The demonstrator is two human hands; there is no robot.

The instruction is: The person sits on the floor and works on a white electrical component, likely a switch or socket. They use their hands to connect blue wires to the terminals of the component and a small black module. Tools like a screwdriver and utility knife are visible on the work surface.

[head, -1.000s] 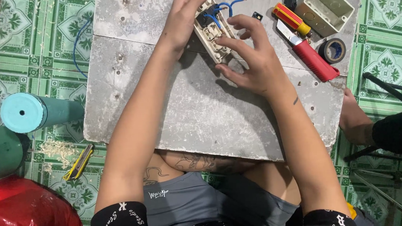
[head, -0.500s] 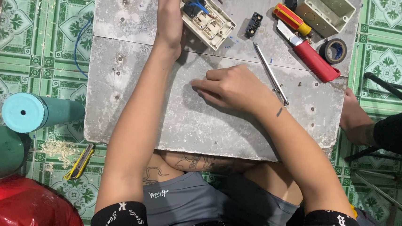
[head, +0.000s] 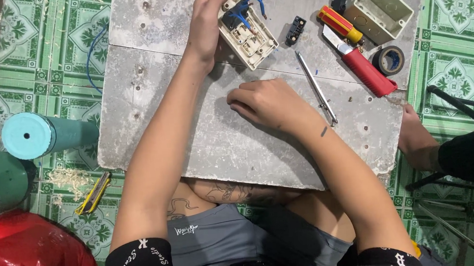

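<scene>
Since before, our right hand (head: pixel 268 103) lies curled at six o'clock; our left hand (head: pixel 209 18) should keep gripping the socket (head: pixel 248 32).

Looks like a home floor used as a makeshift electrical workshop; green patterned floor tiles (head: pixel 63 28) strewn with wood shavings (head: pixel 68 178); rough grey slab (head: pixel 193 136) carrying a screwdriver (head: pixel 316 87), insulating tape (head: pixel 389 60), plastic wall box (head: pixel 379 9).

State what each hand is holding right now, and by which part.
The left hand holds the cream switch module by its upper-left end, blue wires sticking out. The right hand rests curled on the grey slab; whether it holds anything cannot be told.
</scene>
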